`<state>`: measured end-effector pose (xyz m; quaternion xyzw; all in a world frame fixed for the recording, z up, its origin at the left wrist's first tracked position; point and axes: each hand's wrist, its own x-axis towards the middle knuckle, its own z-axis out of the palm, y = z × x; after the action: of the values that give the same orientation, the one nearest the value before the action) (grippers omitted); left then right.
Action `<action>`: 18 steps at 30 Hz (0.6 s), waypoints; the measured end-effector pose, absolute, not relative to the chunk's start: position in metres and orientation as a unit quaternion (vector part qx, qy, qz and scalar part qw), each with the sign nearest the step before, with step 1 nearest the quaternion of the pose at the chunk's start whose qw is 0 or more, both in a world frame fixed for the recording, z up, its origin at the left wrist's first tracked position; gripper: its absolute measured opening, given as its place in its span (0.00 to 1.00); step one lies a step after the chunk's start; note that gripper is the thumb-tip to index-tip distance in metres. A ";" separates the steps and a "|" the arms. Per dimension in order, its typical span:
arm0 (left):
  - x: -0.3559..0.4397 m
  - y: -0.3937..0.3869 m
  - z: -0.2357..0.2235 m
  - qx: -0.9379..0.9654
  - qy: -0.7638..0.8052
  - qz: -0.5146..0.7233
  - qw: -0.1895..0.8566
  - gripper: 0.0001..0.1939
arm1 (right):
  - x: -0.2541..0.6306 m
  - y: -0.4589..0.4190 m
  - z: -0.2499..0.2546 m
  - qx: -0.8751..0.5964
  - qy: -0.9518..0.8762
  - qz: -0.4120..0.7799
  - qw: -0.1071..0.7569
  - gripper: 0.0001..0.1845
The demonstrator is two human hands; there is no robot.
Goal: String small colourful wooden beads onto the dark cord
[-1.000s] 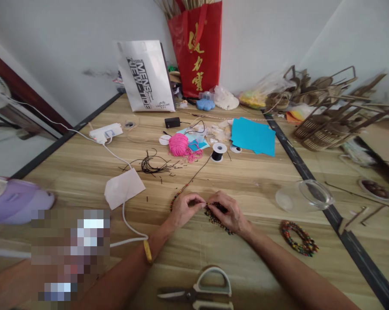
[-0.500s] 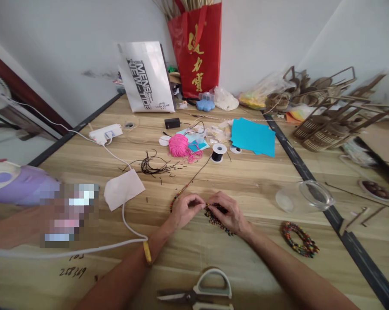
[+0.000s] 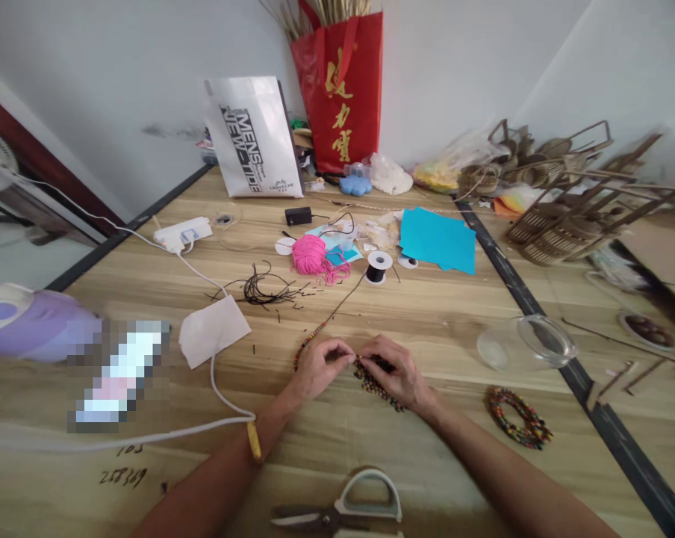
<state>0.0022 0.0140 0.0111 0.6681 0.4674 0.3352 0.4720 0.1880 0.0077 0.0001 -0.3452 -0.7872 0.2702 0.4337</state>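
My left hand (image 3: 322, 369) is closed in a pinch at the end of a string of small coloured beads. Facing it, my right hand (image 3: 394, 368) pinches the same strand, fingertips nearly meeting the left ones. More of the beaded string (image 3: 375, 387) bunches under my right palm, partly hidden. On the far side of my left hand, a beaded stretch of dark cord (image 3: 302, 348) runs up to a white spool of black cord (image 3: 376, 269). The exact spot between my fingertips is too small to make out.
Scissors (image 3: 331, 517) lie at the near edge. To the right are a coiled bead string (image 3: 514, 420) and a clear plastic jar (image 3: 525, 345). Beyond my hands sit pink yarn (image 3: 309, 255), black cord pieces (image 3: 262, 288) and blue sheets (image 3: 438, 240). A white cable (image 3: 219, 388) crosses the left.
Another person's arm at the left, over the blurred-out phone-like object, has gone from view. My hands keep almost the same pinch on the bead string; the view has shifted slightly.
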 end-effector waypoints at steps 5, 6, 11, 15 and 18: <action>0.002 0.014 0.011 0.667 0.470 0.332 0.473 0.07 | 0.188 0.008 0.001 -0.343 -0.789 0.275 0.429 0.05; 0.002 0.014 0.011 0.667 0.470 0.332 0.473 0.07 | 0.188 0.007 0.002 -0.343 -0.790 0.275 0.427 0.06; 0.002 0.015 0.009 0.665 0.470 0.332 0.476 0.07 | 0.188 0.007 0.003 -0.345 -0.788 0.278 0.427 0.05; 0.002 0.015 0.009 0.667 0.469 0.332 0.475 0.06 | 0.188 0.007 0.002 -0.346 -0.787 0.282 0.427 0.04; 0.002 0.015 0.009 0.666 0.471 0.327 0.478 0.06 | 0.188 0.007 0.002 -0.343 -0.786 0.287 0.427 0.04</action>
<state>0.0019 0.0147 0.0091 0.6659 0.4707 0.3267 0.4778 0.1879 0.0074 0.0018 -0.3434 -0.7861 0.2865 0.4267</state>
